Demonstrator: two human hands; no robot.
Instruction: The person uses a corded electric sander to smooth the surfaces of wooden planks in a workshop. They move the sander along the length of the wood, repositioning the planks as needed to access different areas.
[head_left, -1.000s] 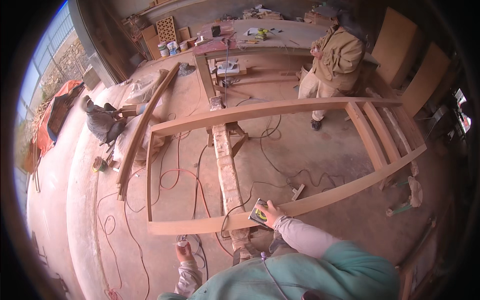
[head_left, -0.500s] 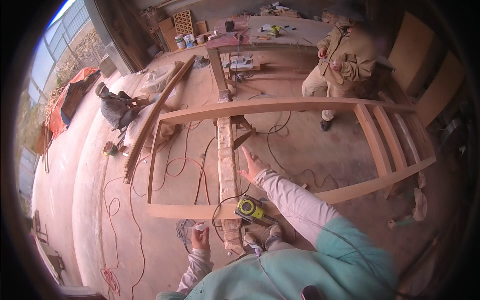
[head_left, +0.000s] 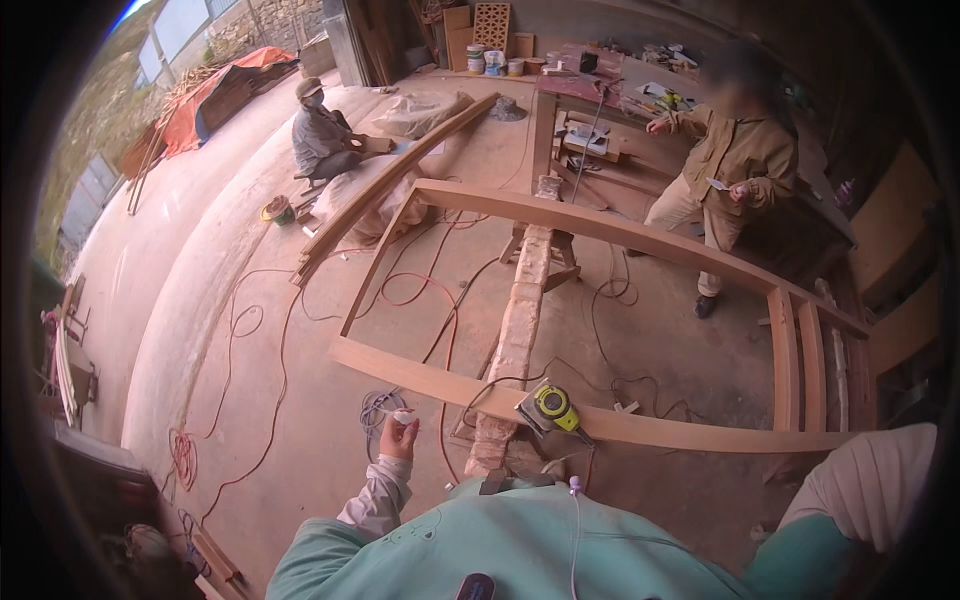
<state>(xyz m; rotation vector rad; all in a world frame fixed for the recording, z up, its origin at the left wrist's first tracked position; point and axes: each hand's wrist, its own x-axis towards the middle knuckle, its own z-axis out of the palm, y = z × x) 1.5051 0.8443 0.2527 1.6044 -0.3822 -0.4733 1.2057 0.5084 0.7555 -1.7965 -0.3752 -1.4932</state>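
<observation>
Head view. The yellow-green sander (head_left: 554,406) rests on the near rail of the wooden frame (head_left: 680,430), close to where that rail crosses the pale, crusted beam (head_left: 520,325). The left hand (head_left: 398,438) is nearly closed, its fingertips pinching a small white piece (head_left: 403,415) whose nature is unclear. The right hand lies out of sight; only its sleeve (head_left: 870,485) shows at the right edge, so its grip cannot be told.

The sander is judged rigid and moderately heavy, best grasped from above around its rounded body; balanced on a narrow rail, it could tip. The frame appears stiff but long and awkward, best held by its outer rails.

Compared with half a second earlier, the right hand no longer stretches over the frame's opening. The view has swung, while the sander remains on the rail. The co-worker's (head_left: 740,165) hands, formerly close together, are now apart.
</observation>
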